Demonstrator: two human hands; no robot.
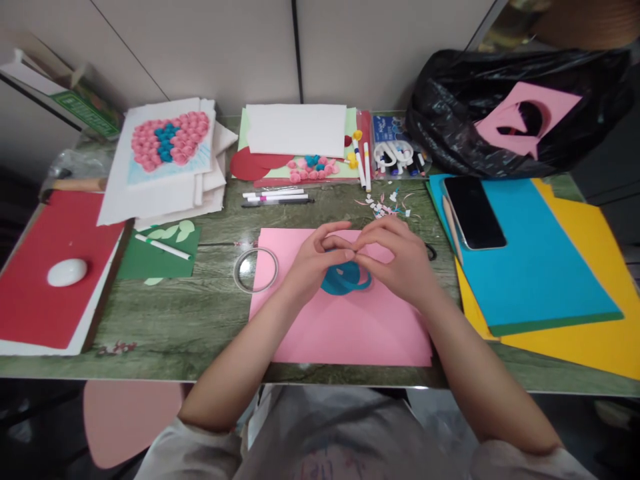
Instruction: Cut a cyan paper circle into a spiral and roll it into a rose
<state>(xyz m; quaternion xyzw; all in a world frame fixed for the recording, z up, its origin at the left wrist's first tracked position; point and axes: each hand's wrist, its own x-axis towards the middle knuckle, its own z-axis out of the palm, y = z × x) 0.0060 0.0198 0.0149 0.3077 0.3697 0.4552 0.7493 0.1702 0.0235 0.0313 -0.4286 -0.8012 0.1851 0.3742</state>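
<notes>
A blue paper spiral [341, 283] hangs from my fingertips above a stack of pink paper sheets [345, 333]. My left hand [320, 261] and my right hand [401, 259] meet over it, both pinching with thumb and fingertips. The part of the strip between the fingers is mostly hidden. To the left, a roll of tape [237, 272] overlaps the pink sheets' edge. Just beyond my right hand, a black loop [431, 252] peeks out, the rest covered. Small paper scraps [385, 205] lie behind my hands.
Blue sheets [545, 267] with a black phone [475, 213] lie right, before a black plastic bag [445, 100]. Markers [275, 197] and paper rosettes [315, 168] are at the back. Left are a rosette picture [170, 140], green paper [155, 260] and a white mouse [67, 272].
</notes>
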